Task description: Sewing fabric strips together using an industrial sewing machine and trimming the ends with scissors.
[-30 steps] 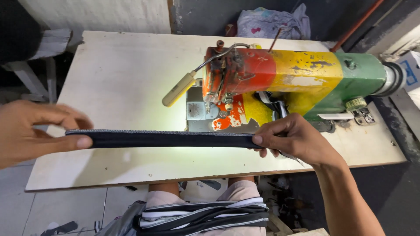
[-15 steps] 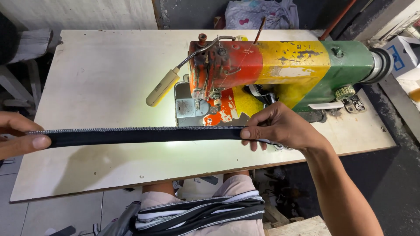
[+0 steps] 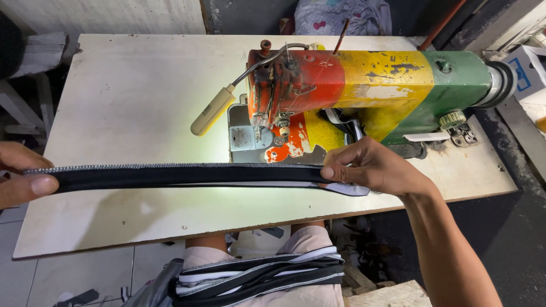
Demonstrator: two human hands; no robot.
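A long black fabric strip [image 3: 182,174] with a stitched grey edge is stretched flat and level above the front of the sewing table [image 3: 131,102]. My left hand [image 3: 23,182] pinches its left end at the frame's left edge. My right hand [image 3: 372,169] pinches its right end just in front of the red, yellow and green sewing machine [image 3: 364,94]. A short pale tail of the strip sticks out past my right fingers. The needle area and metal plate [image 3: 256,139] lie just behind the strip, lit by the machine's lamp [image 3: 213,111].
A pile of black and white striped strips [image 3: 256,276] lies on my lap below the table's front edge. A bundle of printed cloth [image 3: 347,16] sits behind the machine. A white box [image 3: 526,68] stands at the far right; dark floor lies to the right.
The view has shifted so the machine sits higher and more central. My left hand has slid further left, now half out of frame. The strip stays taut between both hands.
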